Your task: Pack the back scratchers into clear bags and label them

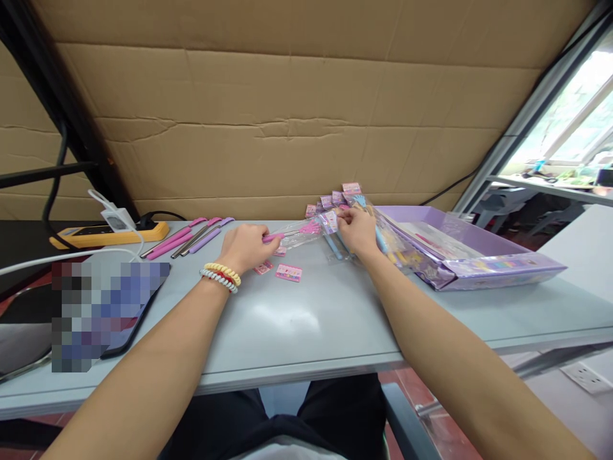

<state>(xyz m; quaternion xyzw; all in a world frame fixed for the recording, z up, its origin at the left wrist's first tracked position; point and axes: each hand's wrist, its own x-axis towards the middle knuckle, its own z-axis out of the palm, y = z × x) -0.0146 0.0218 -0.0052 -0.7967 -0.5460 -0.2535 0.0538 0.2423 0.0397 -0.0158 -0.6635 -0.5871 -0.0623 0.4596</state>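
My left hand is closed round the handle of a pink back scratcher, whose hand-shaped end lies inside a clear plastic bag. At the bag's other end, my right hand pinches its printed top card. Beyond and beside the right hand is a pile of bagged sticks, with a blue hand-shaped end and blue handles showing. Small pink cards lie near my left hand. Farther left are loose pink, purple and metal sticks.
An open purple box holding flat packets stands at the right. At the left are a phone, partly blurred out, and a yellow power strip with a white charger and cable. A cardboard wall rises behind the table.
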